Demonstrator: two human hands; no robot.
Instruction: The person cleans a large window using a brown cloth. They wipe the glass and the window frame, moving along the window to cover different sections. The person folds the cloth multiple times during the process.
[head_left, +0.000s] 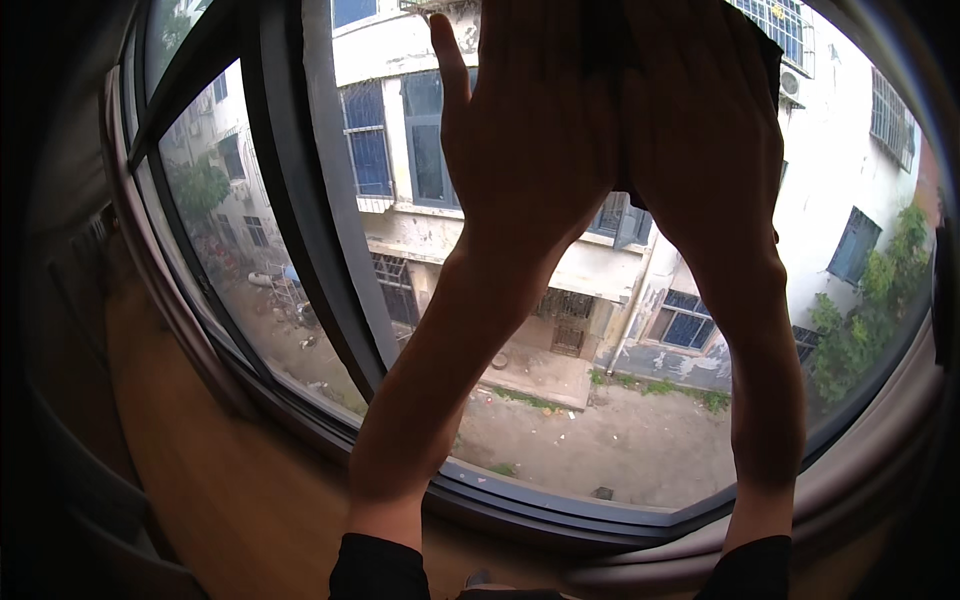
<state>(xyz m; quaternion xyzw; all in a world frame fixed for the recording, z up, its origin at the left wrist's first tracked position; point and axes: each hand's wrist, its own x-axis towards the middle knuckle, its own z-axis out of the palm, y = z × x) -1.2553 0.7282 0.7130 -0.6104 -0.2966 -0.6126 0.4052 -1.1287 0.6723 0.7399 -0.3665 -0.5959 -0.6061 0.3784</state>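
Observation:
Both forearms reach up in front of a large window pane (600, 442). My left hand (532, 127) lies flat, fingers pointing up and thumb spread to the left. Close beside it on the right, my right hand (701, 135) is also flat with its fingers upward. A dark, cloth-like piece (763, 52) shows between the hands and past the right hand's outer edge; both hands seem pressed over it towards the glass. Most of that piece is hidden behind the hands, and the fingertips are cut off or too dark to make out.
A dark window frame post (292, 187) stands left of my arms, with another pane beyond it. Light curtains (847, 502) hang at the lower right and at the left (142, 247). A wooden floor (217, 480) lies below. Outside are a white building (570, 262), bare ground and plants.

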